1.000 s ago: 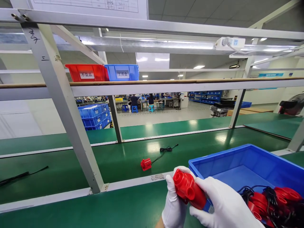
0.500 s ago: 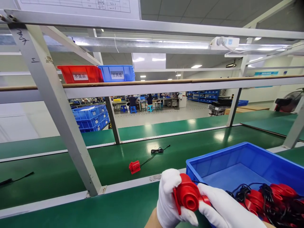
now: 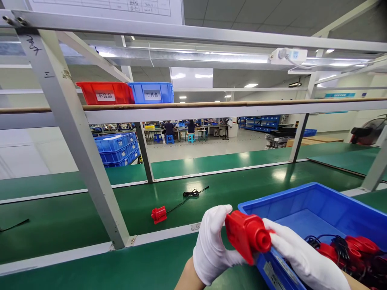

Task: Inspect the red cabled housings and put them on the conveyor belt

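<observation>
Both my hands wear white gloves and are raised at the near edge of the green bench. Between them is a red plastic water pump [image 3: 246,233] with a round nozzle facing me and to the right. My left hand [image 3: 213,241] grips its left side, thumb on top and fingers underneath. My right hand [image 3: 302,253] pinches its right side near the nozzle; those fingertips are partly hidden. Just right stands a blue bin [image 3: 278,207] holding several red pumps [image 3: 356,249] with bundled black cables. A similar pump [image 3: 159,214] with a coiled cable [image 3: 191,193] lies on the green belt.
A metal post [image 3: 87,145] rises at the left from the white rail. On the shelf above stand a red box [image 3: 105,93] and a blue box [image 3: 151,92]. Stacked blue crates [image 3: 116,149] stand beyond the belt, and people sit farther back.
The pump in my hands has turned, its nozzle swinging rightward, and moved slightly right and up. My left hand's grip has loosened and spread. The pump on the belt has moved left.
</observation>
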`<control>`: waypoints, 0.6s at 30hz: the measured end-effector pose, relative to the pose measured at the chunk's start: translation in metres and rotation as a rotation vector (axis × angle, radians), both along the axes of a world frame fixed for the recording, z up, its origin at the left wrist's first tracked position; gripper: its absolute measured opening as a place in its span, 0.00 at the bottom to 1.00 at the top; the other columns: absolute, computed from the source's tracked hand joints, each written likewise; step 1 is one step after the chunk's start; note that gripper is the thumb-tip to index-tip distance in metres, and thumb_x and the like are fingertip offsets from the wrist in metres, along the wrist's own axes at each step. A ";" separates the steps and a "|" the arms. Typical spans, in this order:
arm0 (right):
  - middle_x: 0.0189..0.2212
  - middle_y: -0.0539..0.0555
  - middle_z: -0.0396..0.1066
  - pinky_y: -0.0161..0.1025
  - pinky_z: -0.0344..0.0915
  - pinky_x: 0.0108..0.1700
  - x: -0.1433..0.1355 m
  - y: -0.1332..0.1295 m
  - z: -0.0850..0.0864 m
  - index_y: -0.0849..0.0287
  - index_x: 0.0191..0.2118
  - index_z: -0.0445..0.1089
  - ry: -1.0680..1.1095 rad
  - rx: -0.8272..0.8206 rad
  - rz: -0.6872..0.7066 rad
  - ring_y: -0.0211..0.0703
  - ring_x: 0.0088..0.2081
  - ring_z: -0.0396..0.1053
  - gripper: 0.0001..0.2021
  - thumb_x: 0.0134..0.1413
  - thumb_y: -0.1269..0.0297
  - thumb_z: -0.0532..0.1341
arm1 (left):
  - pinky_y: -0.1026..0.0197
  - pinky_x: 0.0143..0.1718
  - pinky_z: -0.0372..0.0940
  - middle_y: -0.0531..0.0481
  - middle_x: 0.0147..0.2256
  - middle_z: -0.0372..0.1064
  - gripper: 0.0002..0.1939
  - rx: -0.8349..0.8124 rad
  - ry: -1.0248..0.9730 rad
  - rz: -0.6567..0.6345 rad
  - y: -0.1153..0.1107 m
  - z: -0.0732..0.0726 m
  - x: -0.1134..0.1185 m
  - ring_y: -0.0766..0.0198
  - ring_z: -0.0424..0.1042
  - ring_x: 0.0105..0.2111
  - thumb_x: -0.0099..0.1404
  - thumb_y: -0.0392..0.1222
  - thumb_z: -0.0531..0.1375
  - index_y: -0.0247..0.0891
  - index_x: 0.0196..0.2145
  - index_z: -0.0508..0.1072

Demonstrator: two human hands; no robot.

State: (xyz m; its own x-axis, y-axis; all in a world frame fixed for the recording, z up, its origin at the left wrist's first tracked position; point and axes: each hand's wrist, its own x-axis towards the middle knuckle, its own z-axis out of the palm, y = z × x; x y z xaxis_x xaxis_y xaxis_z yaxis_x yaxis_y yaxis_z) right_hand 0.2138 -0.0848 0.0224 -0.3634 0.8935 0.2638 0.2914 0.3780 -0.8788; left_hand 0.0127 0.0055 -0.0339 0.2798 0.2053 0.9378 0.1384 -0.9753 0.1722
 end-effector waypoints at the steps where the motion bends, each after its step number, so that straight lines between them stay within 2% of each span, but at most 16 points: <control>1: 0.36 0.55 0.70 0.43 0.68 0.49 0.000 0.000 0.001 0.54 0.44 0.69 0.113 -0.072 -0.003 0.46 0.40 0.69 0.21 0.68 0.45 0.47 | 0.47 0.53 0.67 0.35 0.53 0.65 0.55 -0.014 -0.001 -0.013 0.000 0.000 0.000 0.50 0.69 0.51 0.54 0.67 0.66 0.35 0.67 0.46; 5: 0.25 0.53 0.68 0.39 0.66 0.32 0.002 0.007 -0.001 0.57 0.32 0.66 0.576 -0.365 -0.076 0.41 0.26 0.64 0.28 0.63 0.36 0.48 | 0.48 0.54 0.65 0.37 0.55 0.65 0.53 -0.083 0.066 -0.080 -0.001 -0.001 -0.002 0.51 0.68 0.53 0.57 0.69 0.61 0.40 0.68 0.45; 8: 0.19 0.51 0.64 0.35 0.61 0.26 0.008 0.018 -0.007 0.57 0.23 0.54 0.784 -0.440 -0.131 0.37 0.20 0.60 0.29 0.57 0.34 0.56 | 0.48 0.54 0.64 0.38 0.56 0.64 0.46 -0.153 0.125 -0.092 -0.001 -0.002 -0.003 0.53 0.67 0.54 0.63 0.67 0.56 0.41 0.68 0.44; 10: 0.18 0.50 0.63 0.34 0.58 0.23 0.011 0.023 -0.010 0.57 0.23 0.49 0.841 -0.461 -0.160 0.35 0.18 0.58 0.31 0.55 0.35 0.58 | 0.48 0.54 0.64 0.39 0.56 0.64 0.42 -0.184 0.156 -0.085 -0.002 -0.002 -0.004 0.54 0.67 0.53 0.66 0.66 0.54 0.42 0.68 0.45; 13: 0.19 0.49 0.62 0.33 0.57 0.23 0.012 0.026 -0.008 0.57 0.23 0.46 0.843 -0.490 -0.191 0.34 0.19 0.58 0.32 0.52 0.35 0.61 | 0.49 0.53 0.64 0.42 0.54 0.66 0.37 -0.205 0.202 -0.063 -0.004 0.002 -0.005 0.54 0.67 0.52 0.68 0.62 0.53 0.45 0.67 0.47; 16: 0.19 0.48 0.62 0.33 0.58 0.24 0.015 0.024 0.002 0.57 0.24 0.47 0.791 -0.474 -0.216 0.34 0.20 0.59 0.32 0.50 0.34 0.62 | 0.47 0.53 0.64 0.44 0.54 0.66 0.33 -0.275 0.318 -0.014 -0.003 0.004 -0.004 0.53 0.67 0.52 0.69 0.59 0.54 0.47 0.66 0.49; 18: 0.21 0.48 0.62 0.34 0.60 0.26 0.025 0.026 0.014 0.57 0.24 0.47 0.726 -0.398 -0.276 0.35 0.21 0.60 0.31 0.51 0.34 0.60 | 0.46 0.54 0.64 0.44 0.55 0.66 0.31 -0.386 0.464 0.037 0.000 -0.003 0.000 0.52 0.66 0.52 0.70 0.57 0.55 0.48 0.65 0.52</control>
State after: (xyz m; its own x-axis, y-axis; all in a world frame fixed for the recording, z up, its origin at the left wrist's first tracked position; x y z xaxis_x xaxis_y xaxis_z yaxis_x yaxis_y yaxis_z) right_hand 0.2385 -0.0589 0.0367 0.0162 0.9999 -0.0042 -0.3559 0.0018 -0.9345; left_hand 0.0125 0.0057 -0.0366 0.6284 0.5235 0.5754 0.3162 -0.8477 0.4259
